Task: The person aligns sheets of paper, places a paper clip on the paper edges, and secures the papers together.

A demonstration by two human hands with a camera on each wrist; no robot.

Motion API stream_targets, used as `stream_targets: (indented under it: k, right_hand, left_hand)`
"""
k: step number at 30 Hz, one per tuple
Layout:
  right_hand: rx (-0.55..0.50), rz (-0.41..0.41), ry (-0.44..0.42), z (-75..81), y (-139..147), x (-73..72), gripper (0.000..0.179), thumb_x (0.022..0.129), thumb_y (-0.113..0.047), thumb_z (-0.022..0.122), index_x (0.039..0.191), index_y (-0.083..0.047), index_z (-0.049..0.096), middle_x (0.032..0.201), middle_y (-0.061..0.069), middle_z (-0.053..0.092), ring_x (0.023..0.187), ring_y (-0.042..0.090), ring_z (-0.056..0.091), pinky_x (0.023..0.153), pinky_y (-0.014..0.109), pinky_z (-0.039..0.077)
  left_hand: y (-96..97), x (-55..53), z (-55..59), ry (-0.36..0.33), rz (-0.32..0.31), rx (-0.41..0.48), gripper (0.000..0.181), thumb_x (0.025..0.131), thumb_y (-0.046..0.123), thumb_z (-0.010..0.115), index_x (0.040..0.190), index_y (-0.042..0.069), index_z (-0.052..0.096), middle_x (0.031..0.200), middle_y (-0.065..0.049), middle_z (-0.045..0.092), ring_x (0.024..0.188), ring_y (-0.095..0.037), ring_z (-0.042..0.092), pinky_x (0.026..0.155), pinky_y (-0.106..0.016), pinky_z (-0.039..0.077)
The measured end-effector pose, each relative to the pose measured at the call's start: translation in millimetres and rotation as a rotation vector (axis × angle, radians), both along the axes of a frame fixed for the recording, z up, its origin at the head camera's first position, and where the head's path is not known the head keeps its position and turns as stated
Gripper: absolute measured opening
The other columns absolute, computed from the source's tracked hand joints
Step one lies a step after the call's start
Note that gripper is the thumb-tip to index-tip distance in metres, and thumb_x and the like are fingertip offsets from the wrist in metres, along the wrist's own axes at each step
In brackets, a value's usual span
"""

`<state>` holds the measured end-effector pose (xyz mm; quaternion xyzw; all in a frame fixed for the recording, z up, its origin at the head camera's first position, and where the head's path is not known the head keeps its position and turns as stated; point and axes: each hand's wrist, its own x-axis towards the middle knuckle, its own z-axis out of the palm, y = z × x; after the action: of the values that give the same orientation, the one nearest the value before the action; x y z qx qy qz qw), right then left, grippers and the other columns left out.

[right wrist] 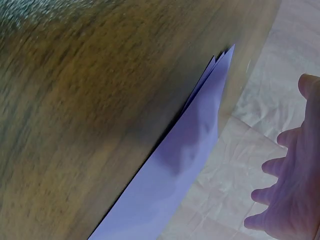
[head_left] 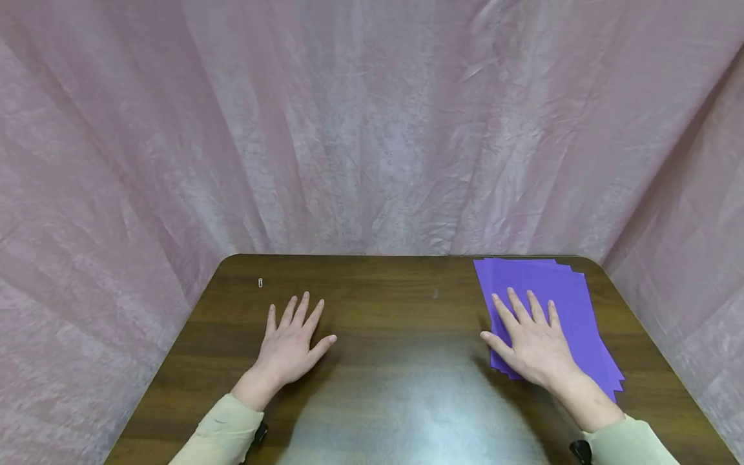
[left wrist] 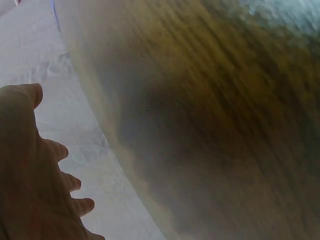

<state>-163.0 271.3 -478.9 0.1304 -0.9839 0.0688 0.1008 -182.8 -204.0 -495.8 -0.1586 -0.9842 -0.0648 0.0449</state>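
Observation:
Several purple paper sheets [head_left: 572,323] lie in a loosely fanned stack on the right side of the table. Over them, palm down with spread fingers, is my right hand [head_left: 537,352]; in the right wrist view it hovers above the purple sheets [right wrist: 165,175], and its shadow falls on them. My left hand [head_left: 285,352] is spread the same way over the bare wood on the left, holding nothing, with its shadow on the table in the left wrist view. Beyond its fingertips lies a small paper clip [head_left: 260,283], near the far left corner.
The brown wooden table [head_left: 395,310] has rounded far corners and a bright glare patch near its front. Pink velvety curtains [head_left: 372,129] hang behind it and along both sides. Dark bands show at both sleeve cuffs.

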Motion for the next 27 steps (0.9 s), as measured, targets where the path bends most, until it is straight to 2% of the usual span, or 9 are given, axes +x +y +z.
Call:
stream_targets:
  k: [9,19,27]
  right_hand:
    - [0.022,-0.015,-0.025,1.5,8.9,-3.5,0.084,0.099,-0.069,0.044,0.160,-0.011,0.035,0.162,0.026,0.029,0.147,0.054,0.017,0.115,0.072,0.000]
    - [0.036,-0.042,-0.052,4.1,21.5,-4.4,0.086,0.099,-0.071,0.043,0.160,-0.010,0.034,0.162,0.027,0.028,0.147,0.056,0.015,0.114,0.073,-0.005]
    - [0.027,-0.067,-0.078,4.5,31.2,-2.6,0.087,0.099,-0.072,0.040,0.160,-0.010,0.033,0.162,0.028,0.026,0.147,0.057,0.013,0.114,0.073,-0.007]
  left_hand:
    - [9.8,-2.4,5.0,0.033,-0.035,-0.004,0.080,0.100,0.070,0.042,0.162,0.021,0.031,0.169,-0.014,0.017,0.153,-0.040,0.017,0.117,-0.070,0.003]
    - [30.6,-0.1,10.8,0.023,-0.101,-0.001,0.080,0.100,0.071,0.040,0.163,0.022,0.029,0.169,-0.014,0.017,0.153,-0.039,0.017,0.118,-0.069,0.003]
    - [42.7,1.1,13.5,0.025,-0.149,-0.038,0.080,0.100,0.071,0.039,0.162,0.022,0.031,0.169,-0.013,0.017,0.153,-0.039,0.019,0.118,-0.069,0.008]
